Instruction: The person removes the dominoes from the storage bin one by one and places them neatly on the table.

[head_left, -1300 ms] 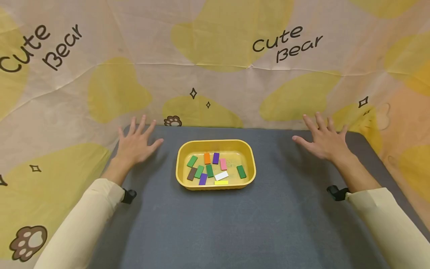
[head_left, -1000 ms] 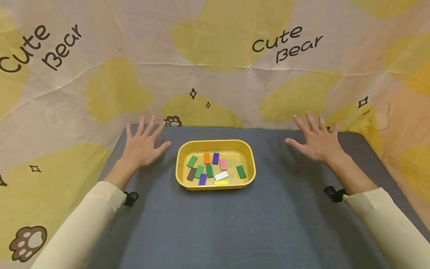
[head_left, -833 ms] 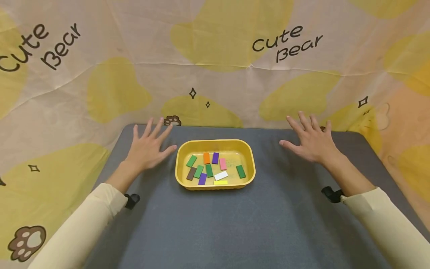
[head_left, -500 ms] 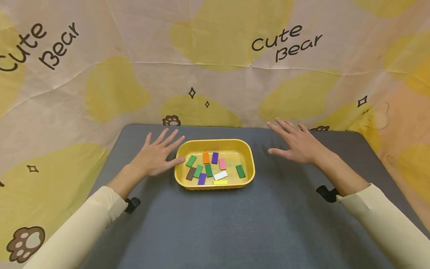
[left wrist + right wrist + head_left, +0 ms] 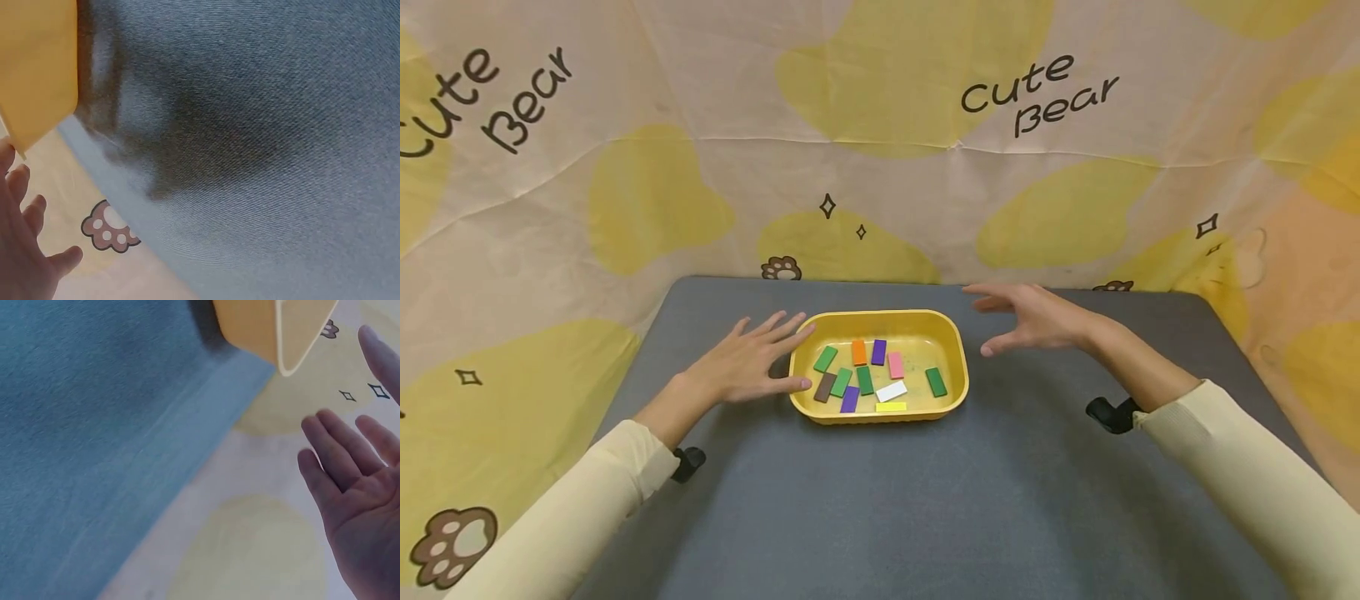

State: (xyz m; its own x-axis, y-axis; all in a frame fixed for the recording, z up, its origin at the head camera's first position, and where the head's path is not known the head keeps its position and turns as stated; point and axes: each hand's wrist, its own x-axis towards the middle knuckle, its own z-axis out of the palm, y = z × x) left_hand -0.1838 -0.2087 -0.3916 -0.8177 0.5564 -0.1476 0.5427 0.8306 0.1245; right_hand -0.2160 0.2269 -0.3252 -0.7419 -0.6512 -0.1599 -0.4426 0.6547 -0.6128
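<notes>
A cloth backdrop (image 5: 880, 167) printed with yellow shapes and the words "Cute Bear" is hanging behind the yellow tray (image 5: 957, 350), and a grey table (image 5: 925, 500) is lying under that tray and spreading out around it on every side. The yellow tray is sitting toward the far middle of the table, holding a scatter of small flat blocks. The left hand (image 5: 741, 367) is hovering just beside the tray's left end, fingers spread and relaxed, its fingertips touching or nearly touching the rim and grasping nothing. The right hand (image 5: 1033, 321) is hanging near the tray's far right corner, palm turned inward, fingers loosely extended and thumb apart, holding nothing. Inside the tray, a white block (image 5: 892, 391) is lying near the front, a yellow block (image 5: 891, 407) is lying just in front of it, and an orange block (image 5: 858, 352) is lying toward the back.
</notes>
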